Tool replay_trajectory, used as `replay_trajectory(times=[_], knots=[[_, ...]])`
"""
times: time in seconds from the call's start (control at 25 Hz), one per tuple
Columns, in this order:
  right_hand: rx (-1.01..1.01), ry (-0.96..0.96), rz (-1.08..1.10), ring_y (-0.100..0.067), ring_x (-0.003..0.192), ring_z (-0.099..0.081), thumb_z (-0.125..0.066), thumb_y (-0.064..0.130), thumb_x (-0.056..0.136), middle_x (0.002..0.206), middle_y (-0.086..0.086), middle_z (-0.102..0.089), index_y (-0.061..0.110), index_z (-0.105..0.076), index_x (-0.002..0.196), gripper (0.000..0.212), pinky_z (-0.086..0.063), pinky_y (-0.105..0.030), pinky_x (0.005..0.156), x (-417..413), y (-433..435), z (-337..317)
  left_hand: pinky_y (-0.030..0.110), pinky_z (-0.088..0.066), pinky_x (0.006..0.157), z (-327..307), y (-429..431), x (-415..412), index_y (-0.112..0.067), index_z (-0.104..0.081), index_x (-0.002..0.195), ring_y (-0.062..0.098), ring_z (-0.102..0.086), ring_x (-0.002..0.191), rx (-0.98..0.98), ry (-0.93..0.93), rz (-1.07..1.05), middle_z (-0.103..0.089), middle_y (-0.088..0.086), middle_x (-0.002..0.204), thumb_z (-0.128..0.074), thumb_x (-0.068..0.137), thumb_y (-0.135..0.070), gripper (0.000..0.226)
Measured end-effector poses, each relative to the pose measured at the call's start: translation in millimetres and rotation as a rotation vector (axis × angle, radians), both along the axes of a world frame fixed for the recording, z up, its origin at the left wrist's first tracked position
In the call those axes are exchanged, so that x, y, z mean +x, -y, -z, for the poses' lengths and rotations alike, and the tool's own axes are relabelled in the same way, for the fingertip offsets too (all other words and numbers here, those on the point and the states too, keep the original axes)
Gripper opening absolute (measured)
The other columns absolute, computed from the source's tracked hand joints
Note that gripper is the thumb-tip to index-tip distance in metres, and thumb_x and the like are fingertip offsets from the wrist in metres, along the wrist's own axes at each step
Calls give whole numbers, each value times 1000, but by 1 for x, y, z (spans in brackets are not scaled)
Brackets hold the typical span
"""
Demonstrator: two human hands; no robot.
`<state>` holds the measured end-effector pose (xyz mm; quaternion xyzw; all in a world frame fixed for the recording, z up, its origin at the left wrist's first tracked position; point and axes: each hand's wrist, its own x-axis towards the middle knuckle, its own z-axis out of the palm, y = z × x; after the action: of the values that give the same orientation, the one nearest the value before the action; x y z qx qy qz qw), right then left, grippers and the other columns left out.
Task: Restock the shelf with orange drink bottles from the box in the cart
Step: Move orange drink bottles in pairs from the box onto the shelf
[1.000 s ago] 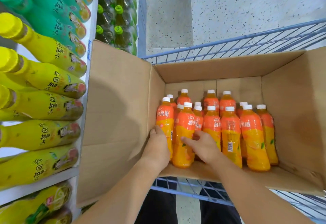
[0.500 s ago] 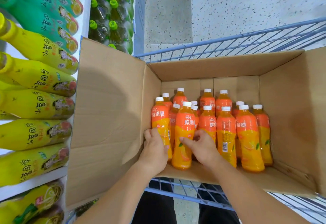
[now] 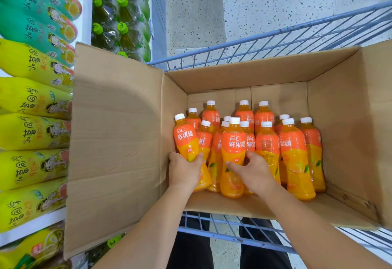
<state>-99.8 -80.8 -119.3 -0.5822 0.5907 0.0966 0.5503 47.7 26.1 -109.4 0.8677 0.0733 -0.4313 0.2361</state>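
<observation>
Cardboard box [image 3: 339,120]: open in my blue cart [image 3: 254,38].
Left hand [image 3: 184,171]: I grip the tilted bottle [image 3: 184,137].
Right hand [image 3: 252,171]: my fingers curl round the upright front bottle [image 3: 233,143].

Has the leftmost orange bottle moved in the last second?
Yes. Gripped by the left hand, the leftmost orange bottle has tipped, its cap now nearer the box's left wall.

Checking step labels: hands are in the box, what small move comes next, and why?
Probably lift both up and out: the left hand grips the tilted left bottle, the right hand grips the front bottle, both low inside the box.
</observation>
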Motion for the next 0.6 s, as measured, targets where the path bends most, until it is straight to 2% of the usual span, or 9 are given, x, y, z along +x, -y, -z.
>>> replay_trajectory(times=[0.08,0.2,0.32,0.48,0.6], knots=[[14,12,9,-18,99,-66,-82,33,80,106,3,-70,20,-65,115,41,-54,-35,87,1,1,2,43,-56,86,0,1,2,-13,-42,117,29,-63,103,2,-3,27,-60,7,114,-85,73,-46,70],[-3,22,20,-16,98,-64,-82,34,80,107,4,-69,21,-63,116,43,-52,-31,84,1,2,3,38,-53,84,5,4,3,-16,-42,122,23,-61,101,17,-77,134,-58,0,111,-90,66,-41,78],[3,-11,40,-20,102,-65,-82,34,80,111,0,-68,19,-58,122,51,-54,-37,88,1,2,-2,42,-57,88,5,2,1,-24,-62,111,21,-66,96,-3,-144,184,-68,-1,105,-87,61,-41,58],[37,-56,-13,-22,103,-64,-83,34,77,113,-2,-66,18,-53,125,58,-55,-41,91,2,7,-21,38,-59,80,-17,-7,8,-21,-71,96,19,-69,84,-91,-195,114,-72,2,92,-85,66,-27,34],[70,-62,-55,-22,100,-66,-83,38,76,112,-1,-67,20,-53,125,60,-56,-44,90,4,6,-50,39,-59,78,-47,-17,14,-20,-71,99,19,-70,85,-140,-202,125,-73,2,92,-85,66,-25,36]])
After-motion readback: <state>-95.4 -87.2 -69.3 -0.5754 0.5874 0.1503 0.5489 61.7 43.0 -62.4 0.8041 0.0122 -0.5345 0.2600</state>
